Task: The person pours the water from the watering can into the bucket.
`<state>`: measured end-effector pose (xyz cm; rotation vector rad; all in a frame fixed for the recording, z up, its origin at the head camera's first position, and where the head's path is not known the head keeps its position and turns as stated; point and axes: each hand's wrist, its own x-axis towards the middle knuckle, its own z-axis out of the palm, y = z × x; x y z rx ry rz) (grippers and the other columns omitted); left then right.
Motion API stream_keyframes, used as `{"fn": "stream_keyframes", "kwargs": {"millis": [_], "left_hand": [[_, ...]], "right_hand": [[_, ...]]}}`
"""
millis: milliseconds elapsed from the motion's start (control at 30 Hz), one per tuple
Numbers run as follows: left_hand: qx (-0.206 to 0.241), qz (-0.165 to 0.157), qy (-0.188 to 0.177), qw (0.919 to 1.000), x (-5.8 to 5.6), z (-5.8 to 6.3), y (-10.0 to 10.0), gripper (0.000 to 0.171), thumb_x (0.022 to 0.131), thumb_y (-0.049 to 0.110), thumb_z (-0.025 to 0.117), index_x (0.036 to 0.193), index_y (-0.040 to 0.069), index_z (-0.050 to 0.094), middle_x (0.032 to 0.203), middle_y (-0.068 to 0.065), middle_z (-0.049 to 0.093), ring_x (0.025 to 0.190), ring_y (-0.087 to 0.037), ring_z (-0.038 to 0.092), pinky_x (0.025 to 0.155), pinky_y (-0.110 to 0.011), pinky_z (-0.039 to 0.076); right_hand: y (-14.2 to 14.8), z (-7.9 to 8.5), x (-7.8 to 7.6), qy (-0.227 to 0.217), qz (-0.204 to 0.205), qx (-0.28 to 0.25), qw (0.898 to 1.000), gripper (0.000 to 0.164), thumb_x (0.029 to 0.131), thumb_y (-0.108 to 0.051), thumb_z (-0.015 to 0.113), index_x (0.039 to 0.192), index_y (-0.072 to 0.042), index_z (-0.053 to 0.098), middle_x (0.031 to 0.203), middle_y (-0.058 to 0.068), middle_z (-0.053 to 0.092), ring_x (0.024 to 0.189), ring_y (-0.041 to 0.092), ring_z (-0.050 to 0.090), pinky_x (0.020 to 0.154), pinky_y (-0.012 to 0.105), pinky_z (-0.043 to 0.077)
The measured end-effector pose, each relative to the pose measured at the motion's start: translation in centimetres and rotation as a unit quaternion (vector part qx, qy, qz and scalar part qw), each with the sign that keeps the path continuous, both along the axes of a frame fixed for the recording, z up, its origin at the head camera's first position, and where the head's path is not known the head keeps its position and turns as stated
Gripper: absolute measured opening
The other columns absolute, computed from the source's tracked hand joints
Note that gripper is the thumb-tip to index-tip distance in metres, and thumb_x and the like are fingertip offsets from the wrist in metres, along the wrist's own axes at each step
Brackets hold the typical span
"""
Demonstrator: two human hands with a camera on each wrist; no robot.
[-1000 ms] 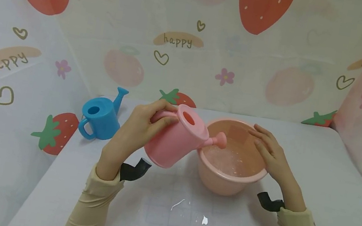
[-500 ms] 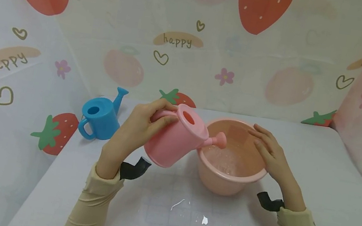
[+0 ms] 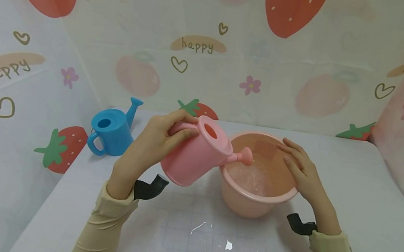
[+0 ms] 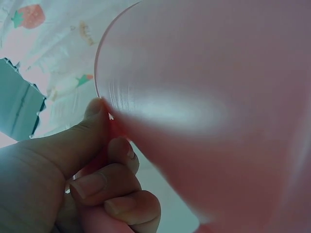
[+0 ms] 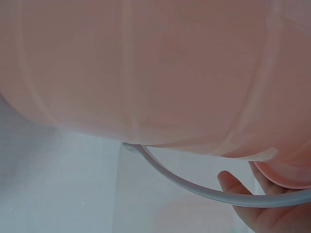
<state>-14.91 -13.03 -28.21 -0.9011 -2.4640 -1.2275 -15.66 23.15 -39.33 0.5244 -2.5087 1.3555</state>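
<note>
My left hand (image 3: 163, 137) grips the handle of a pink watering can (image 3: 197, 156), thumb near its top edge. The can is held above the table, tilted to the right, its rose (image 3: 246, 156) over the left part of a round peach-pink basin (image 3: 249, 205). Shallow water with small ripples shows inside the basin. At the basin's right rim rests my right hand (image 3: 302, 171), fingers loosely extended over the edge. In the left wrist view, curled fingers (image 4: 114, 182) wrap the handle beside the can's wall. The right wrist view shows the basin's outer wall (image 5: 146, 73) close up.
A blue watering can (image 3: 112, 132) stands at the back left of the white table (image 3: 365, 189), its spout pointing up. Small wet spots (image 3: 229, 245) lie in front of the basin. Printed cloth walls (image 3: 208, 83) enclose the back and sides.
The ripples and bubbles on the water in the basin have shifted and thinned. Both hands and the tilted pink watering can have kept nearly the same places.
</note>
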Motion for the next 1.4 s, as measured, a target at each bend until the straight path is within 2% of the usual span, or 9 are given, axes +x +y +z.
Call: {"fn": "stream_keyframes", "kwargs": {"millis": [367,900,1000,1133,1233,1300,1400], "left_hand": [[-0.007,0.001,0.003,1.0000,0.1,0.2,0.1,0.020,0.088,0.026,0.063,0.106,0.017,0.061,0.096,0.002,0.066,0.081,-0.011,0.060,0.070,-0.028,0.053],[-0.010,0.000,0.001,1.0000,0.1,0.5,0.4,0.020,0.088,0.026,0.063,0.106,0.016,0.061,0.097,0.002,0.066,0.081,-0.011,0.060,0.069,-0.027,0.053],[-0.009,-0.001,-0.002,1.0000,0.1,0.5,0.5,0.020,0.088,0.027,0.063,0.106,0.017,0.060,0.097,0.002,0.066,0.081,-0.011,0.060,0.069,-0.027,0.053],[-0.007,-0.006,-0.003,1.0000,0.1,0.4,0.6,0.020,0.088,0.027,0.063,0.106,0.018,0.061,0.096,0.004,0.066,0.082,-0.010,0.060,0.070,-0.027,0.053],[-0.010,-0.009,-0.004,0.9999,0.1,0.5,0.7,0.020,0.088,0.027,0.063,0.106,0.018,0.061,0.097,0.004,0.066,0.082,-0.010,0.060,0.069,-0.027,0.053],[-0.014,-0.009,-0.004,0.9999,0.2,0.5,0.8,0.020,0.088,0.027,0.063,0.106,0.018,0.061,0.097,0.004,0.066,0.082,-0.010,0.060,0.069,-0.027,0.053],[-0.017,-0.009,-0.003,0.9998,0.2,0.6,0.8,0.020,0.088,0.026,0.063,0.106,0.017,0.061,0.096,0.003,0.066,0.081,-0.011,0.060,0.069,-0.027,0.053]], "right_hand": [[0.2,-0.3,-0.3,0.000,-0.003,0.003,1.000,0.035,0.097,-0.010,0.045,0.131,-0.005,0.051,0.146,0.012,0.033,0.137,0.033,0.024,0.102,0.063,0.025],[0.0,0.2,0.1,-0.001,-0.005,0.003,1.000,0.034,0.098,-0.015,0.046,0.131,-0.009,0.052,0.146,0.008,0.035,0.138,0.029,0.025,0.103,0.061,0.025],[0.0,0.2,0.1,-0.001,-0.003,0.002,1.000,0.035,0.097,-0.014,0.046,0.131,-0.009,0.052,0.146,0.010,0.034,0.137,0.030,0.024,0.102,0.062,0.025],[-0.4,1.0,0.5,-0.002,-0.001,-0.001,1.000,0.034,0.097,-0.009,0.045,0.130,-0.003,0.051,0.145,0.015,0.034,0.137,0.034,0.024,0.102,0.063,0.024],[-0.4,1.0,0.5,-0.003,-0.002,0.000,1.000,0.034,0.097,-0.008,0.045,0.130,-0.003,0.051,0.145,0.015,0.034,0.137,0.035,0.024,0.102,0.063,0.024],[0.1,0.2,0.0,-0.001,-0.004,0.003,1.000,0.034,0.097,-0.011,0.046,0.131,-0.006,0.052,0.146,0.012,0.034,0.137,0.032,0.024,0.102,0.063,0.024],[0.2,0.0,-0.1,0.000,-0.003,0.003,1.000,0.035,0.097,-0.011,0.046,0.131,-0.007,0.052,0.146,0.012,0.034,0.137,0.032,0.024,0.102,0.063,0.024]]}}
